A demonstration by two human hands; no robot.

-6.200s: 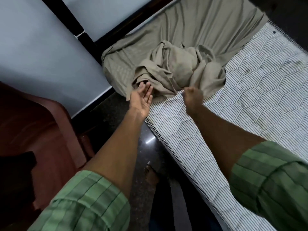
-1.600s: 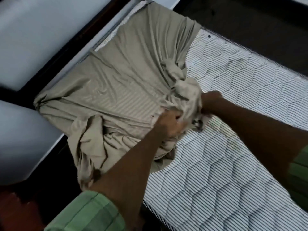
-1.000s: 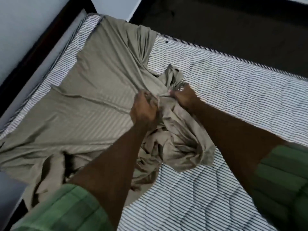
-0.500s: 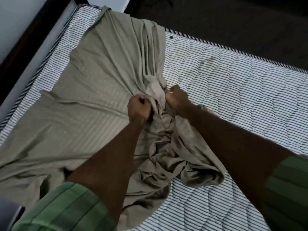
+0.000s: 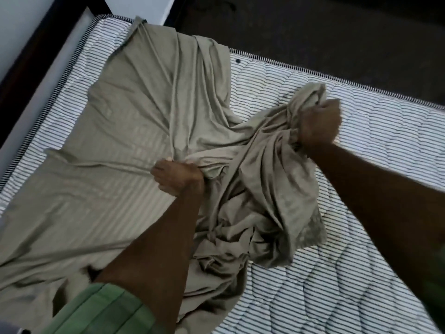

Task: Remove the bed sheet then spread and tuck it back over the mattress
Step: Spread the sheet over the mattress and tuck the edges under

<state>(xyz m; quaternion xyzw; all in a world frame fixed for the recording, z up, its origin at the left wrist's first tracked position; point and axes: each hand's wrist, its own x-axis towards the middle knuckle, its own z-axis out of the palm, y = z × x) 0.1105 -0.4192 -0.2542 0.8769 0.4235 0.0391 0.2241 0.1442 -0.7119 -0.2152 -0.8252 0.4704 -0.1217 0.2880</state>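
Note:
A beige bed sheet (image 5: 134, 112) lies partly spread over the left half of the striped quilted mattress (image 5: 375, 239), and is bunched into folds in the middle. My left hand (image 5: 177, 178) grips a fold of the sheet at the centre, low on the mattress. My right hand (image 5: 319, 125) grips a bunched end of the sheet and holds it up and to the right, over the bare mattress. A rumpled heap of sheet hangs and lies below my right forearm.
A dark bed frame rail (image 5: 29, 56) and a pale wall (image 5: 26, 13) run along the far left. Dark floor (image 5: 337, 30) lies beyond the mattress's far edge. The right half of the mattress is uncovered.
My hands, close together half a second ago, have parted: the right hand has pulled its bunch of sheet to the right and up, while the left hand stays gripping the centre fold.

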